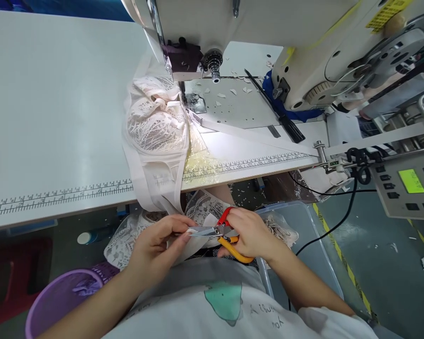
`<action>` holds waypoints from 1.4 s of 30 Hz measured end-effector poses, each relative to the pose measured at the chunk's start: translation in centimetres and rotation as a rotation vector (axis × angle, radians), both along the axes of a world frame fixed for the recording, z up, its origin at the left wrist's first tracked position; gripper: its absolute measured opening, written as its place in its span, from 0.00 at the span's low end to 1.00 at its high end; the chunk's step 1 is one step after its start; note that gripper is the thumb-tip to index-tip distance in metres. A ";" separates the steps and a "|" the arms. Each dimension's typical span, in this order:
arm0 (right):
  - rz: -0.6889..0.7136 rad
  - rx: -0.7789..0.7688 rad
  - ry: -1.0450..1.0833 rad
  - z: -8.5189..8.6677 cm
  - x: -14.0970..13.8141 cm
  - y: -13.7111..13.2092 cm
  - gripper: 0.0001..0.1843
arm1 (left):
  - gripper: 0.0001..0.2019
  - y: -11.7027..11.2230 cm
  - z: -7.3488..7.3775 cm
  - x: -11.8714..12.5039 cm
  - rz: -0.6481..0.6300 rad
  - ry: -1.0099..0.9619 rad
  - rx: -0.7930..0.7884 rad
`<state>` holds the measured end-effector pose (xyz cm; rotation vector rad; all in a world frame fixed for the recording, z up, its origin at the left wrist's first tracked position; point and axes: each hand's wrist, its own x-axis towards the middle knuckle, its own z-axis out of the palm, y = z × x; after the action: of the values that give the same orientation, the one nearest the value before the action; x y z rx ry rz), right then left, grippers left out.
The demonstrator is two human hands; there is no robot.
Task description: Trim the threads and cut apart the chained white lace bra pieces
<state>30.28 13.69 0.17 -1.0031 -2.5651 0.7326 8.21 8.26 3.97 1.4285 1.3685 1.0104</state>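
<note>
My right hand [249,230] is closed around the red and yellow handles of a pair of scissors [229,238]. Their blades point left and reach the fingertips of my left hand [159,245]. Thumb and forefinger of that hand pinch a piece of white fabric [194,242] close to the blade tips. White lace fabric [122,242] lies over my lap beneath both hands. On the table by the needle sits a cream lace bra [159,122], its straps hanging over the front edge.
A sewing machine [212,28] stands over the table [56,103], whose front edge carries a ruler strip. A black-handled screwdriver-like tool [289,127] and fabric scraps lie right of the needle. A control panel [410,183], clear bin [325,268] and purple basket [45,301] flank me.
</note>
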 end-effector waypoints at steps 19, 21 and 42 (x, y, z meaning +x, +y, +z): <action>-0.066 -0.040 0.014 -0.6 -0.3 -1.1 0.35 | 0.03 0.2 0.5 0.9 0.155 -0.118 -0.089; -0.068 -0.023 0.012 -0.8 -0.3 -1.2 0.34 | 0.03 0.2 0.5 0.9 0.164 -0.118 -0.106; -0.193 -0.348 0.396 3.1 -3.3 -1.5 0.03 | 0.05 -0.1 0.0 1.8 -0.104 0.223 0.127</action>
<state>27.00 12.20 3.31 -1.0589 -2.0146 1.2116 10.04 8.14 3.99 1.7318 1.3914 0.9049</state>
